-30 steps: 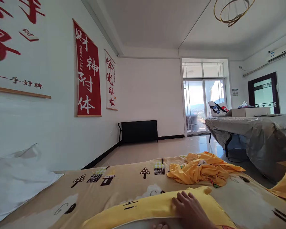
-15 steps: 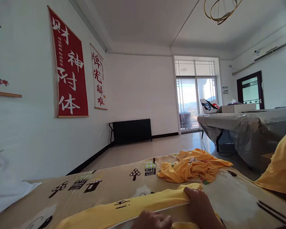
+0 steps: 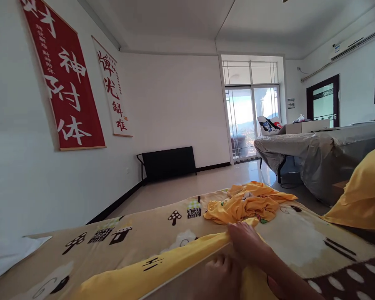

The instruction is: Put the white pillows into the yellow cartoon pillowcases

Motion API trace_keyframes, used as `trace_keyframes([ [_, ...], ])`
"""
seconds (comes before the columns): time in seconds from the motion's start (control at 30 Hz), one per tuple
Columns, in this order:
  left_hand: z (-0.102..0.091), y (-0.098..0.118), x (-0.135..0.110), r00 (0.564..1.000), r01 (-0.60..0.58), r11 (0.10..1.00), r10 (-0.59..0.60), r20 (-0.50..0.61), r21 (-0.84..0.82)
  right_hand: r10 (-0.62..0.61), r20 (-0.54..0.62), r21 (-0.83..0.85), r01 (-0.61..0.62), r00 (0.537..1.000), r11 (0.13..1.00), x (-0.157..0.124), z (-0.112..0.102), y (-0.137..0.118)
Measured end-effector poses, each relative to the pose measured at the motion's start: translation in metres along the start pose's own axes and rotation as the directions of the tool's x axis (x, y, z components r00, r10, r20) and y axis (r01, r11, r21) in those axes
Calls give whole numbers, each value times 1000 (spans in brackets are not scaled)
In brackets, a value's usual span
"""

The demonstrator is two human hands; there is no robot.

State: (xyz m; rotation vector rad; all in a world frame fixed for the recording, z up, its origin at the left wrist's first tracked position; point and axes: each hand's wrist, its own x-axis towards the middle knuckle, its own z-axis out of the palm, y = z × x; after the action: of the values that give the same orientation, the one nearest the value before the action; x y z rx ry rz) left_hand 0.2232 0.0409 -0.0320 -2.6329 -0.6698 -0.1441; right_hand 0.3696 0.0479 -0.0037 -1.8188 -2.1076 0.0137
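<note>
A yellow pillowcase [image 3: 150, 266] lies across the patterned tan bed sheet [image 3: 300, 241] right in front of me. My right hand [image 3: 246, 241] comes in from the lower right and pinches the far edge of the pillowcase, fingers closed on the cloth. My left hand [image 3: 220, 275] sits lower, at the bottom of the view, with its fingers pressed against the pale pillow [image 3: 187, 283] under the yellow cloth. Just beyond my right hand lies a crumpled yellow cloth [image 3: 250, 204].
A second yellow pillow [image 3: 362, 191] rests at the right edge of the bed, and a white pillow [image 3: 6, 254] at the left. Past the bed are a tiled floor, a table under grey plastic [image 3: 325, 146], a black bench [image 3: 167, 162] by the wall and glass balcony doors.
My view has swung right and down a little. My right hand has slid along the pillowcase edge toward the crumpled cloth, and my left hand has come up into view beside it.
</note>
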Motion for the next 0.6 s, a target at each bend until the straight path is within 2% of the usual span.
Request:
trace_keyframes([
  [0.07, 1, 5, 19, 998, 53, 985, -44, 53, -163, 64, -16, 0, -64, 998, 998, 2, 4, 7],
  [0.17, 21, 5, 27, 996, 85, 943, -72, 52, -322, 195, -79, 75, -189, 978, 979, 2, 21, 14],
  [0.23, 34, 6, 24, 978, 181, 917, -131, 160, -354, 232, -117, 134, -216, 966, 967, 1, 30, 17],
  [0.3, 37, 9, 20, 946, 257, 906, -165, 278, -336, 220, -155, 185, -191, 963, 964, 0, 33, 19],
  [0.37, 31, 13, 17, 934, 275, 900, -167, 315, -337, 196, -190, 275, -140, 962, 951, 0, 30, 21],
  [0.47, 19, 13, 18, 950, 282, 847, -181, 254, -451, 108, -172, 472, -14, 979, 881, -1, 21, 29],
  [0.53, 17, 10, 21, 946, 323, 753, -256, 197, -573, 20, -94, 584, 39, 995, 811, -3, 17, 37],
  [0.6, 22, 6, 24, 922, 366, 664, -356, 155, -652, -55, -37, 619, 66, 998, 783, -4, 15, 45],
])
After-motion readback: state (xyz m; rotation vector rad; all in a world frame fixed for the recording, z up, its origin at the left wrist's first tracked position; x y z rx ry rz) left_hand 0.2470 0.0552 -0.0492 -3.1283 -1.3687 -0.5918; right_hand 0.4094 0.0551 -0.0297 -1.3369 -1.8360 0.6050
